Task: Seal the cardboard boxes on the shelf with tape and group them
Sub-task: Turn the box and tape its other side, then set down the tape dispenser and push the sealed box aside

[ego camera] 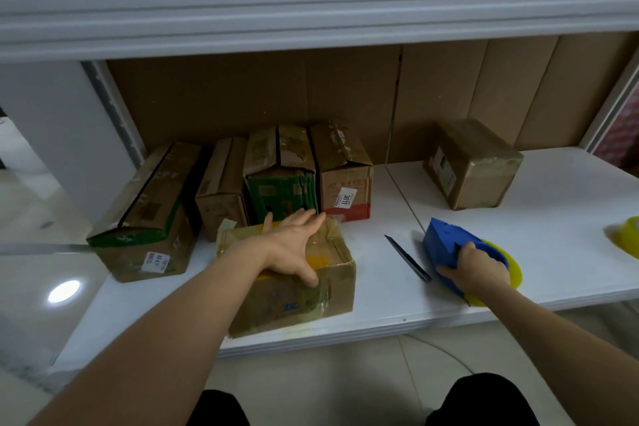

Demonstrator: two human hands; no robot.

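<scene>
**Shelf stock: cardboard boxes, tape tools, two hands at work**

Left hand [292, 245]: fingers spread wide and flat, palm down on the top of the front box [294, 287], thumb over its near top edge. Pressing, not closed round anything.

Right hand [475, 270]: wrapped round the blue tape dispenser [453, 245], which rests on the white shelf [380, 308] at 3 o'clock from the front box. A yellow tape roll [511, 270] shows under and behind the dispenser; the hand covers most of it.

Front box: brown, glossy with clear tape, yellow patch on top, standing near the shelf's front edge, centre-left. Print on its near face is too blurred to read.

Box row [276, 176]: four cartons side by side at 12 o'clock from the front box, against the cardboard backing [259, 93]. The leftmost is long, with a green edge and a white label; the next is plain brown; the third is green-faced; the fourth has a red band and a sticker reading 3011. Flap seams appear dark and open on several.

Lone box [473, 162]: taped brown carton, turned at an angle, at 1 o'clock, well apart from the row.

Black blade-like tool [408, 258]: lies flat between the front box and the dispenser; its type is unclear.

Second yellow roll [626, 235]: at 3 o'clock, cut off by the frame edge.

Upper shelf [311, 3]: crosses the top, hiding what is above.
</scene>
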